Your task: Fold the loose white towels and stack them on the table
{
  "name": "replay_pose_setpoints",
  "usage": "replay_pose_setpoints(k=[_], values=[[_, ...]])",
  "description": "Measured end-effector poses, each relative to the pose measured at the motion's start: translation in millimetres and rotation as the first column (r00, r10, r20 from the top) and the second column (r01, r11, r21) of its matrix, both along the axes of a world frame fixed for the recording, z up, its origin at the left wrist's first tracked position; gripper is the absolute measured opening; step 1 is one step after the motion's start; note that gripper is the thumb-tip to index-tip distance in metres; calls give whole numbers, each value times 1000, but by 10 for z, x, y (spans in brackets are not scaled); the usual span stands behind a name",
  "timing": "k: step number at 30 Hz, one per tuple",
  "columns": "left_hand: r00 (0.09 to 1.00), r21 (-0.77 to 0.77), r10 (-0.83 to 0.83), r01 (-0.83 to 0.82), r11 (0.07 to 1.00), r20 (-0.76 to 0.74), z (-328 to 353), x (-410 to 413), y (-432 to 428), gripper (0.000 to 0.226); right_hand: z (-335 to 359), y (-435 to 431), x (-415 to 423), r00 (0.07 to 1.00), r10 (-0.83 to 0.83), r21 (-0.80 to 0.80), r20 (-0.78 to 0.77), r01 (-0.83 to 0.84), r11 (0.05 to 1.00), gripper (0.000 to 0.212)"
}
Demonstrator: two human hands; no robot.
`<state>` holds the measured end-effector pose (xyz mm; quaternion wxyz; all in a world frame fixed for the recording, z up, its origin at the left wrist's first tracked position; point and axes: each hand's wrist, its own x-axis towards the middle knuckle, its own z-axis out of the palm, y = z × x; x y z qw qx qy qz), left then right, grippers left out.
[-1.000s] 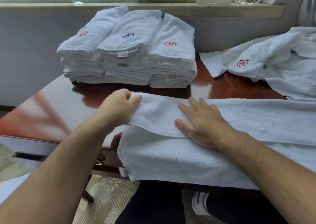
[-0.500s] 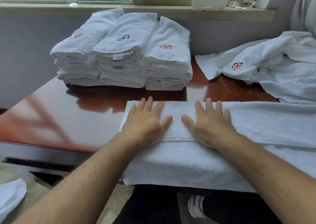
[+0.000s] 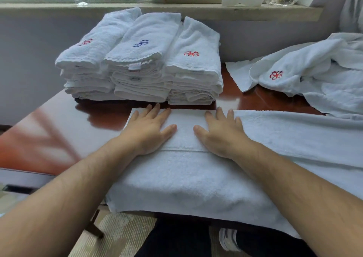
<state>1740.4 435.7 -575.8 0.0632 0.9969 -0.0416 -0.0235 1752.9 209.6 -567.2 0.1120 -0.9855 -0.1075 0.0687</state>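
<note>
The spread towel is cut off by the picture's right edge, and the near edge of the table is hidden beneath its overhang. The loose pile at the table's far right corner is likewise cropped. Lettering on the small labels of the folded stacks cannot be read. The embroidered marks are perhaps flowers; too little detail is resolved.

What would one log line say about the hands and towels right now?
step: pressing fold | left hand: flat on towel | right hand: flat on towel | folded stacks: three, behind | loose towels: right
</note>
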Motion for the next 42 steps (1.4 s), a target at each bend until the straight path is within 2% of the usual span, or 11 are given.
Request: replay_pose_setpoints(k=[4,8,13,16,19,22,25,32,37,40,42], values=[[989,-99,-47,61,993,138,58,-165,-79,57,31,-356,-189,990,113,16,90,-115,993,64],[898,-256,-202,316,913,390,20,-640,-188,27,-10,-505,-469,966,174,95,193,-195,976,53],[913,-350,-204,331,877,353,-7,-1114,58,10,-7,-158,-796,865,317,155,388,-400,903,26],[877,-247,-273,388,888,395,-77,-1376,291,11,-52,-21,-1030,733,458,69,503,-562,824,16],[836,-46,-375,428,903,400,-228,-1598,471,38,-132,45,-1209,595,571,-99,565,-638,763,35],[826,158,-456,428,890,332,-372,-1672,507,63,-240,50,-1337,608,610,-245,508,-577,779,72],[819,254,-465,397,882,335,-448,-1670,501,66,-332,24,-1359,633,644,-395,430,-509,765,92],[740,240,-469,404,883,482,-450,-1683,432,48,-396,16,-1383,478,637,-448,605,-457,768,63],[709,277,-508,425,861,489,-413,-1680,480,12,-541,-147,-1433,485,625,-427,612,-462,777,78],[760,317,-507,403,859,407,-447,-1688,536,28,-587,-179,-1441,516,658,-460,548,-472,753,73],[769,328,-493,381,865,406,-460,-1698,545,26,-571,-154,-1427,505,642,-469,577,-438,767,48]])
